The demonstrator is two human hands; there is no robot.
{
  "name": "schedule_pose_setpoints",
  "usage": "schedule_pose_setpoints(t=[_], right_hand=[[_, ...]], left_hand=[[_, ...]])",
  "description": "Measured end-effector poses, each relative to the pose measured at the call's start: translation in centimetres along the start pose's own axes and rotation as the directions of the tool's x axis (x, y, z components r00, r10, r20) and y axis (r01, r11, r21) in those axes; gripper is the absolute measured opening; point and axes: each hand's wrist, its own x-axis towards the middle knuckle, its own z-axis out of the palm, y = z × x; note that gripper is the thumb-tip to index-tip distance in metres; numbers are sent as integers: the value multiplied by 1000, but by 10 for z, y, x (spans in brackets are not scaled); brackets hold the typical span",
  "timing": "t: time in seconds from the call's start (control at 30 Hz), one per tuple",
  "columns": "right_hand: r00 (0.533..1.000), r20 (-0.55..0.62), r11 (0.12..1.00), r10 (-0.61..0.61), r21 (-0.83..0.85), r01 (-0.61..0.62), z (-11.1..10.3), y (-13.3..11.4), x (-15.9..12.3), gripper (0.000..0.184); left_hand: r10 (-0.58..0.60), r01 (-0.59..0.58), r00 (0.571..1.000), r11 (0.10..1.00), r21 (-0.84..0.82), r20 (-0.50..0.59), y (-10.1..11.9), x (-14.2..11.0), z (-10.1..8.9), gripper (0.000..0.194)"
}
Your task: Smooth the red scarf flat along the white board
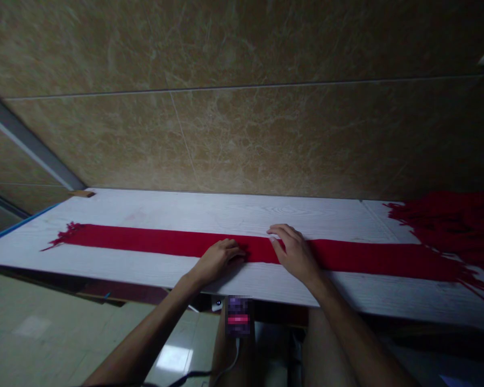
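A long red scarf (137, 240) lies lengthwise along the white tabletop (177, 209), with fringe at both ends. My left hand (220, 259) rests on its middle, near the front edge. The fingers there are loosely bent, their tips against the cloth and partly in shadow. To the right, my right hand (296, 252) is over the scarf, its fingers reaching to the far edge and the thumb apart from them. No fold of cloth shows between the fingers of either hand.
A heap of red fringed cloth (460, 220) lies at the table's right end. A tiled wall (242, 134) rises behind. A small wooden block (82, 193) sits at the far left corner. Below the front edge, a blurred-out device (239, 316) with a cable rests on my leg.
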Motion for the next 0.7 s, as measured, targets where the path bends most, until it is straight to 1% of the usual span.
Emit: schedule_pose_setpoints(t=[0.07, 0.1, 0.17, 0.27, 0.33, 0.4, 0.5, 0.6, 0.7], right_hand=[[1000, -3, 993, -19, 113, 20, -7, -19, -16, 24], [999, 24, 987, -31, 156, 27, -8, -29, -25, 26], [991, 116, 983, -59, 182, 37, -2, -46, -41, 30], [963, 243, 988, -114, 127, 85, 18, -64, -53, 36], [943, 307, 991, -132, 54, 121, 32, -71, -51, 38], [929, 348, 988, -129, -32, 149, 42, -74, -43, 35], [922, 380, 979, -75, -145, 140, 50, -77, -28, 29], [902, 429, 970, 39, -232, 68, 54, -78, -18, 31], [877, 461, 957, 138, -290, 2, 57, -77, -14, 35]], left_hand=[[23, -23, 1000, 1000, 15, 13, -1, 1, -1, 16], [20, -21, 1000, 1000, 15, 15, -1, 2, -3, 16], [-7, 7, 1000, 1000, -2, 9, 0, 4, -7, 17], [-58, 58, 998, 997, -40, -8, 3, 8, -13, 16], [-84, 82, 996, 995, -56, -25, 5, 10, -16, 15], [-103, 100, 993, 993, -55, -53, 6, 10, -18, 14], [-111, 108, 989, 994, -32, -98, 9, 8, -19, 14], [-115, 113, 987, 993, -23, -116, 10, 6, -19, 16], [-109, 106, 987, 994, -30, -121, 11, 3, -17, 19]])
